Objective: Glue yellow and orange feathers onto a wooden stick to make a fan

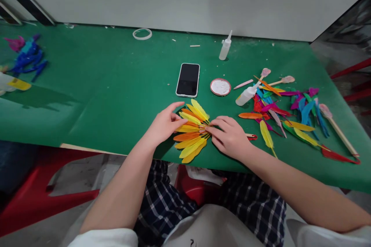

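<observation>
A fan of yellow and orange feathers (191, 146) lies spread at the table's near edge, its quills gathered toward the right. My left hand (164, 122) is at the fan's left side, thumb and a curled finger closed at the tip of an orange feather while the index finger stretches out above. Over the gathered quills, my right hand (230, 136) has its fingertips closed at the fan's base. A short stick handle with a red cord (252, 137) pokes out to the right from beneath that hand; the rest of it is hidden.
Behind the fan lie a phone (188, 80) and a round lid of white paste (220, 87). A glue bottle (225, 48) stands farther back; another bottle (245, 95) leans among loose coloured feathers (268, 110) and sticks (339, 129) on the right. Blue feathers (29, 58) lie far left.
</observation>
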`<state>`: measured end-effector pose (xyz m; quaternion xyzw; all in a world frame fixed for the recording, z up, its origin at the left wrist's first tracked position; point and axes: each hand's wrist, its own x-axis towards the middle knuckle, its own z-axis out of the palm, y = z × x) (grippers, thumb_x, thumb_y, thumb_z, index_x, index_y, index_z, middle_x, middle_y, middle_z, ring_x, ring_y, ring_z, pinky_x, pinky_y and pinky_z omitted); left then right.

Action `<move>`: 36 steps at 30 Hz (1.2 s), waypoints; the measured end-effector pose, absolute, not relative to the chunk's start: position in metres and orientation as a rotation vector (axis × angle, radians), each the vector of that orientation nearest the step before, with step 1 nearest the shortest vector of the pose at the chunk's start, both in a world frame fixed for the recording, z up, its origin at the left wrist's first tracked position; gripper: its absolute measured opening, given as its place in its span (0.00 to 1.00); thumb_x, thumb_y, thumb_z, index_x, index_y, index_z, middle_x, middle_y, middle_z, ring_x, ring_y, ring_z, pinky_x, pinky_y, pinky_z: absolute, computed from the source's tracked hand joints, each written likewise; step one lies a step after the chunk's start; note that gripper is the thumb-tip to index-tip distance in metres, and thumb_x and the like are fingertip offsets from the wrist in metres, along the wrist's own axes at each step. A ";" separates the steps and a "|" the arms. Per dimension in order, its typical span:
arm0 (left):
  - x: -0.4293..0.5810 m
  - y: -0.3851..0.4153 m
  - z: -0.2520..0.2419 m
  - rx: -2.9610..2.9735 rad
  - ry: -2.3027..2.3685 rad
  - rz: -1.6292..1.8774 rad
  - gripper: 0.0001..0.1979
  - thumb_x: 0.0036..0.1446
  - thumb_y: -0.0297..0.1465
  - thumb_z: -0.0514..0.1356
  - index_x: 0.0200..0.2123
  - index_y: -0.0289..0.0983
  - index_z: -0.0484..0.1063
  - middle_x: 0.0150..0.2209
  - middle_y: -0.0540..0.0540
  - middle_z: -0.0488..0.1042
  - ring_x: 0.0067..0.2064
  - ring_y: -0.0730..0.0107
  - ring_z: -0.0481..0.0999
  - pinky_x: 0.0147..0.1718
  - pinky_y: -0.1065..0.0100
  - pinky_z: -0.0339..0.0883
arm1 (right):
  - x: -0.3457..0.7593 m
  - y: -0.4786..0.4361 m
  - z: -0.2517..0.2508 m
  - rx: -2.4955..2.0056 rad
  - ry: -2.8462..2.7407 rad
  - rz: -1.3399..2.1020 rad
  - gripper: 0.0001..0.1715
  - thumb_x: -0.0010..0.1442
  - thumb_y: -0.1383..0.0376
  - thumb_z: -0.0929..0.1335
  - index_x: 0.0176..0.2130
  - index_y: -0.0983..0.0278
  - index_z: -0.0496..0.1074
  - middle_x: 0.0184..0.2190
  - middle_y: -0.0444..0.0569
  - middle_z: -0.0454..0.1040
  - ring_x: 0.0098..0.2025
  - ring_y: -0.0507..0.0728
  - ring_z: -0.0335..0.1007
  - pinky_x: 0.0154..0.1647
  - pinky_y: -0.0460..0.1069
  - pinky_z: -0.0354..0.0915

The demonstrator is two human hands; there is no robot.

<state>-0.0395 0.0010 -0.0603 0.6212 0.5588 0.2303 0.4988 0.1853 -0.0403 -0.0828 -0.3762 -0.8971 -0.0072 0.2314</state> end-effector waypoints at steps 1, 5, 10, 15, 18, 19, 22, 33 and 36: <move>-0.039 0.001 -0.061 1.495 1.354 0.557 0.29 0.49 0.34 0.59 0.55 0.40 0.57 0.24 0.50 0.70 0.22 0.75 0.64 0.21 0.73 0.60 | 0.185 -0.040 -0.082 -1.029 -2.471 -0.030 0.13 0.55 0.69 0.63 0.40 0.66 0.71 0.37 0.53 0.71 0.43 0.59 0.61 0.42 0.54 0.63; -0.040 0.000 -0.061 1.528 1.349 0.561 0.27 0.50 0.34 0.58 0.54 0.41 0.58 0.24 0.51 0.69 0.24 0.74 0.65 0.23 0.72 0.62 | 0.185 -0.040 -0.080 -1.013 -2.485 -0.069 0.13 0.54 0.69 0.63 0.40 0.67 0.71 0.36 0.53 0.71 0.44 0.59 0.61 0.43 0.54 0.62; -0.041 -0.003 -0.060 1.604 1.318 0.532 0.26 0.50 0.36 0.58 0.54 0.42 0.59 0.23 0.52 0.68 0.23 0.75 0.65 0.22 0.73 0.59 | 0.186 -0.041 -0.081 -1.002 -2.490 -0.119 0.13 0.55 0.69 0.63 0.40 0.67 0.71 0.36 0.53 0.71 0.44 0.59 0.60 0.43 0.54 0.62; -0.041 -0.005 -0.058 1.637 1.339 0.490 0.27 0.49 0.33 0.59 0.54 0.43 0.60 0.22 0.54 0.66 0.22 0.75 0.64 0.21 0.73 0.57 | 0.186 -0.042 -0.081 -1.009 -2.490 -0.120 0.13 0.55 0.69 0.63 0.41 0.67 0.71 0.36 0.53 0.71 0.44 0.59 0.61 0.43 0.54 0.61; -0.041 -0.005 -0.058 1.636 1.339 0.469 0.28 0.48 0.33 0.60 0.54 0.44 0.60 0.21 0.55 0.65 0.21 0.75 0.64 0.21 0.73 0.57 | 0.186 -0.042 -0.081 -1.002 -2.495 -0.117 0.13 0.55 0.69 0.63 0.41 0.66 0.71 0.36 0.52 0.71 0.44 0.59 0.61 0.43 0.54 0.60; -0.041 -0.004 -0.058 1.634 1.336 0.466 0.28 0.48 0.33 0.60 0.54 0.43 0.60 0.21 0.55 0.65 0.22 0.74 0.65 0.22 0.73 0.58 | 0.186 -0.042 -0.081 -1.001 -2.498 -0.113 0.13 0.55 0.69 0.63 0.41 0.66 0.71 0.36 0.52 0.71 0.44 0.59 0.61 0.43 0.54 0.60; -0.043 -0.004 -0.058 1.635 1.315 0.467 0.29 0.47 0.33 0.61 0.54 0.42 0.59 0.21 0.54 0.65 0.23 0.74 0.65 0.24 0.72 0.59 | 0.186 -0.042 -0.081 -0.996 -2.518 -0.083 0.14 0.55 0.68 0.63 0.42 0.66 0.71 0.37 0.52 0.71 0.44 0.59 0.60 0.44 0.54 0.59; -0.045 -0.009 -0.059 1.778 1.330 0.433 0.36 0.45 0.32 0.62 0.58 0.47 0.53 0.34 0.49 0.66 0.32 0.70 0.68 0.35 0.65 0.65 | 0.185 -0.044 -0.081 -0.971 -2.512 0.004 0.14 0.55 0.67 0.63 0.42 0.64 0.71 0.37 0.51 0.71 0.44 0.58 0.60 0.46 0.55 0.58; -0.045 -0.011 -0.057 1.792 1.323 0.427 0.39 0.45 0.31 0.62 0.59 0.46 0.50 0.36 0.47 0.65 0.33 0.70 0.69 0.35 0.65 0.66 | 0.185 -0.044 -0.081 -0.974 -2.514 0.018 0.14 0.54 0.67 0.64 0.42 0.64 0.71 0.37 0.51 0.71 0.45 0.59 0.60 0.45 0.55 0.59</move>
